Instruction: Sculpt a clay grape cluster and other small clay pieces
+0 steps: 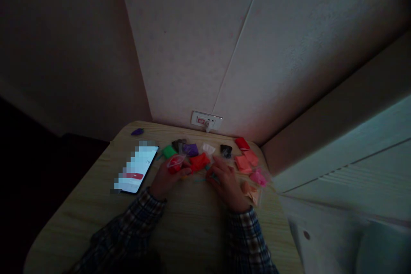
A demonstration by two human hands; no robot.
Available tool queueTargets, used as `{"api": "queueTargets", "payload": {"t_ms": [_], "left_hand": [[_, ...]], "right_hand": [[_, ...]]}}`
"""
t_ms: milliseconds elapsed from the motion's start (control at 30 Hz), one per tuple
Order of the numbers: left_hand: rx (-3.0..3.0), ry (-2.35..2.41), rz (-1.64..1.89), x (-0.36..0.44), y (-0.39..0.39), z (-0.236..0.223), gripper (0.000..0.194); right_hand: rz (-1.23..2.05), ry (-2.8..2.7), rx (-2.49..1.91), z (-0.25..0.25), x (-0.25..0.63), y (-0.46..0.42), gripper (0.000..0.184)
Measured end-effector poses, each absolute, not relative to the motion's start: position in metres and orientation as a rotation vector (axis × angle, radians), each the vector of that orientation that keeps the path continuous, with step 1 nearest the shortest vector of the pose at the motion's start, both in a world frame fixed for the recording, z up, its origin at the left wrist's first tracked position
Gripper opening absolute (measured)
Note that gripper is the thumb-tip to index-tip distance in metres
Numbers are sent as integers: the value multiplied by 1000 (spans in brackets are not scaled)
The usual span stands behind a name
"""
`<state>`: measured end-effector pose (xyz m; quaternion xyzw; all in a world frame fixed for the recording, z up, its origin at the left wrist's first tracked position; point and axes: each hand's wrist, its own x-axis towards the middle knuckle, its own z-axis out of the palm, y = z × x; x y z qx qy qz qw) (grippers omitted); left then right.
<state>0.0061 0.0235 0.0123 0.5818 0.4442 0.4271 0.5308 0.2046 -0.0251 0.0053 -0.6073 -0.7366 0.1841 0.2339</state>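
My left hand [167, 176] is closed around a clear plastic bag with a red lump [175, 164] in it, which looks like modelling clay. Beside it on the table lies a red packet [199, 162], between my two hands. My right hand [224, 180] has its fingers bent together at that packet's right side. A bit of teal shows at its fingertips, too small and dark to name. Thin teal and yellow pieces lie low between the hands, partly hidden by the fingers.
Behind my hands are green [169, 151], purple [190, 150], white [208, 148] and black [226, 150] packets. Coral [243, 164], pink [258, 177] and peach [250, 191] ones lie right. A lit phone [138, 169] is at left. A wall socket [206, 120] sits behind the table.
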Motion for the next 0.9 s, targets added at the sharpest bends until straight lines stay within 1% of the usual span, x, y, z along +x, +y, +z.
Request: {"api": "queueTargets", "payload": {"t_ms": [100, 200, 267, 333, 433, 500, 600, 667, 767, 900], "left_hand": [[1433, 1037, 1005, 7, 23, 12, 10], [1471, 977, 969, 8, 23, 10, 12], [1444, 938, 947, 9, 23, 7, 16], [1393, 931, 942, 11, 22, 3, 23], [1314, 943, 933, 13, 22, -3, 30], [1285, 920, 920, 13, 22, -4, 29], [1304, 885, 889, 14, 21, -3, 27], [1421, 957, 877, 14, 19, -1, 26], [1784, 1091, 859, 14, 13, -1, 21], [2233, 1052, 768, 14, 8, -5, 15]], "right_hand": [[478, -1961, -1621, 10, 201, -26, 11], [551, -1901, -1388, 15, 194, -27, 30], [663, -1899, -1256, 16, 187, -26, 36], [741, -1908, -1208, 16, 181, -26, 34], [728, -1900, -1233, 15, 177, -26, 21], [681, -1875, -1256, 16, 177, -26, 13], [630, -1815, -1283, 19, 180, -27, 11], [590, -1733, -1325, 20, 183, -28, 12], [572, -1567, -1376, 19, 188, -28, 12], [613, -1436, -1373, 16, 192, -27, 12]]}}
